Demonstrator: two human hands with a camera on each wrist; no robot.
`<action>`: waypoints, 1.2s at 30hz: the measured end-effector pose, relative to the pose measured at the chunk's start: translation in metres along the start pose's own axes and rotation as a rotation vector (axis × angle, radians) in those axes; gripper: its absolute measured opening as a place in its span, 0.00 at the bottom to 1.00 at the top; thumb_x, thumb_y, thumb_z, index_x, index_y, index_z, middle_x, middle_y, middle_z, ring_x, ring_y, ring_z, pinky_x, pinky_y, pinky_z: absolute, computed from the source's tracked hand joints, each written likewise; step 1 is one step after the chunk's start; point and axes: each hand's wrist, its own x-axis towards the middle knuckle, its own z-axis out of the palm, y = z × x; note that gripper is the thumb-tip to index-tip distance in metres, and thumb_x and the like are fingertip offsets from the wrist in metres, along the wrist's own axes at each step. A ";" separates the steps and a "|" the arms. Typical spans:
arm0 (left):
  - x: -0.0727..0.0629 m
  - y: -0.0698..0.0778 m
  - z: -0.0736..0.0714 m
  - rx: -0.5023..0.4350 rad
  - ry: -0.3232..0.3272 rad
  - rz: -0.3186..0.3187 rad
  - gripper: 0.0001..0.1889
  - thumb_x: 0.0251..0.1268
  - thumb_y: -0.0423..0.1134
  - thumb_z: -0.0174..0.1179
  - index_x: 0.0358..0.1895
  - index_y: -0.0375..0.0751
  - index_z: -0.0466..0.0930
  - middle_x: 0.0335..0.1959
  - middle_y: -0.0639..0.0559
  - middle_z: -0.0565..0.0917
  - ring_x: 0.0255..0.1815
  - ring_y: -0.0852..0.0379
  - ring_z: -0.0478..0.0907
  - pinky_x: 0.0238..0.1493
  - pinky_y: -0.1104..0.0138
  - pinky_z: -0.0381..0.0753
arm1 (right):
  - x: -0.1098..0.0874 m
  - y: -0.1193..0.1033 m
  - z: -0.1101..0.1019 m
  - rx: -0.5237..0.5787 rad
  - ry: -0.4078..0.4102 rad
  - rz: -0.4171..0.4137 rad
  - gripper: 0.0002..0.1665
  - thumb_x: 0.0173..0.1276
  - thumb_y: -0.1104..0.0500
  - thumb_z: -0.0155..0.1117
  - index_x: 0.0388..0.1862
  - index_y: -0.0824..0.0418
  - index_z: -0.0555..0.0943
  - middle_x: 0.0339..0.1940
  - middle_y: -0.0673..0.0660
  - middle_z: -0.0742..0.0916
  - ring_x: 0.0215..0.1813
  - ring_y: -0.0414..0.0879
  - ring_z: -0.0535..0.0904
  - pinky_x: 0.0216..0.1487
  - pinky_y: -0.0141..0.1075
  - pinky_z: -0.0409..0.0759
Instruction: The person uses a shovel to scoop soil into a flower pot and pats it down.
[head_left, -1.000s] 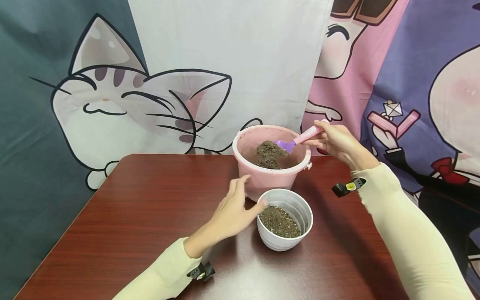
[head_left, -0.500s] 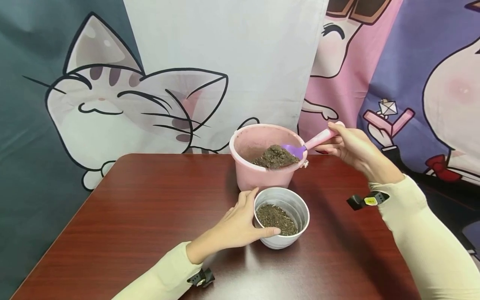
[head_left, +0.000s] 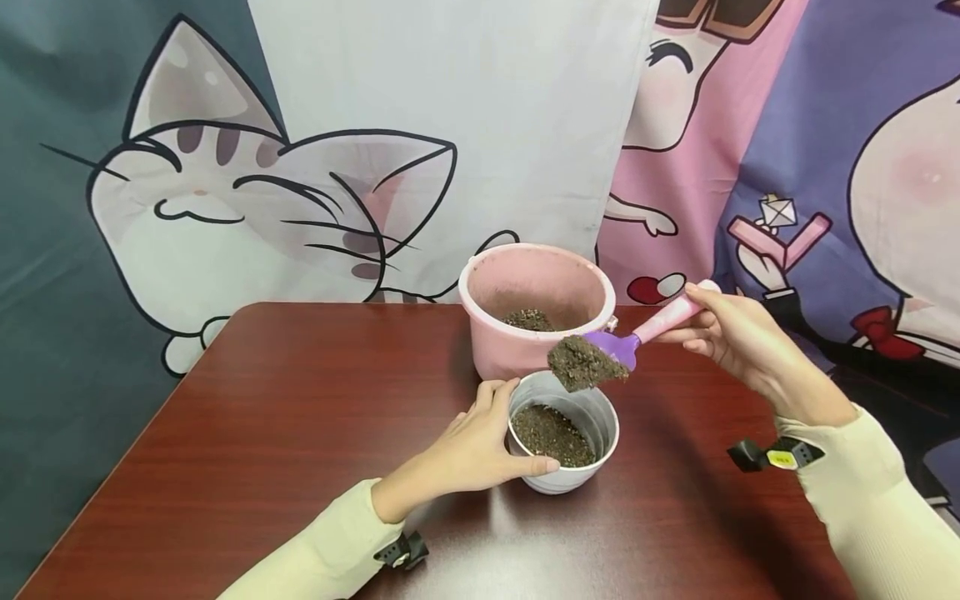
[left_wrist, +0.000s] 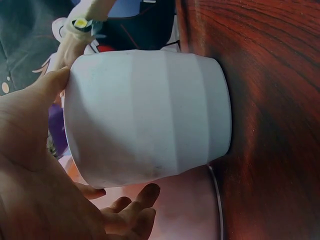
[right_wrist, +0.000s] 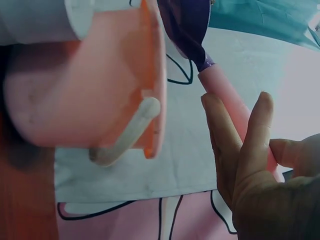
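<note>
My right hand (head_left: 757, 346) grips the pink handle of a garden trowel (head_left: 667, 319) with a purple blade. A heap of dark soil (head_left: 583, 363) lies on the blade, above the back rim of a white flowerpot (head_left: 558, 479). Soil (head_left: 551, 433) also covers the pot's inside low down. My left hand (head_left: 472, 446) holds the pot from its left side, thumb along the front rim and index finger at the far rim. In the left wrist view the other fingers (left_wrist: 147, 195) hang beside the pot's wall (left_wrist: 150, 115). The right wrist view shows the trowel's handle (right_wrist: 227, 95) between thumb and fingers.
A pink bucket (head_left: 510, 350) with some soil at its bottom stands right behind the pot. Its white handle (right_wrist: 125, 132) hangs on the side. Both stand on a reddish-brown wooden table (head_left: 300, 433), with a cartoon-printed curtain (head_left: 450, 83) behind.
The trowel has come up out of the bucket with soil and moved forward and right, over the pot's back edge. My left hand has closed onto the pot's rim.
</note>
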 end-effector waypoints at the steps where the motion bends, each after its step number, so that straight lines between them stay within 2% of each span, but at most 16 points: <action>1: 0.000 0.000 0.000 0.003 -0.001 0.000 0.55 0.47 0.71 0.67 0.77 0.53 0.55 0.68 0.48 0.63 0.56 0.41 0.76 0.53 0.47 0.74 | -0.003 0.004 -0.001 -0.006 -0.003 -0.003 0.15 0.77 0.53 0.56 0.37 0.63 0.83 0.34 0.62 0.90 0.39 0.51 0.89 0.28 0.30 0.82; 10: 0.001 0.002 -0.003 0.007 -0.016 -0.022 0.54 0.48 0.70 0.68 0.76 0.50 0.55 0.67 0.47 0.63 0.55 0.41 0.76 0.53 0.48 0.74 | -0.014 0.025 -0.001 -0.131 0.020 -0.025 0.13 0.78 0.54 0.56 0.40 0.62 0.81 0.34 0.59 0.90 0.37 0.48 0.89 0.29 0.29 0.82; 15: -0.001 0.002 -0.003 -0.004 -0.023 -0.029 0.54 0.48 0.70 0.68 0.77 0.50 0.55 0.67 0.47 0.63 0.55 0.41 0.77 0.54 0.48 0.74 | -0.012 0.024 0.001 -0.171 0.038 -0.040 0.11 0.76 0.55 0.58 0.41 0.63 0.79 0.32 0.58 0.90 0.36 0.48 0.89 0.30 0.31 0.83; 24: -0.001 0.001 -0.001 -0.002 -0.027 -0.032 0.55 0.48 0.71 0.67 0.77 0.51 0.54 0.68 0.47 0.63 0.54 0.41 0.77 0.53 0.49 0.75 | -0.008 0.017 0.000 -0.212 0.042 -0.053 0.09 0.75 0.56 0.60 0.39 0.60 0.81 0.32 0.58 0.90 0.35 0.49 0.89 0.33 0.34 0.84; 36: 0.000 0.002 0.000 0.004 -0.038 -0.047 0.56 0.48 0.72 0.66 0.77 0.49 0.52 0.68 0.46 0.63 0.56 0.40 0.76 0.55 0.47 0.74 | -0.008 0.011 -0.001 -0.281 0.080 -0.044 0.10 0.74 0.54 0.61 0.38 0.59 0.82 0.31 0.57 0.90 0.35 0.48 0.89 0.33 0.36 0.84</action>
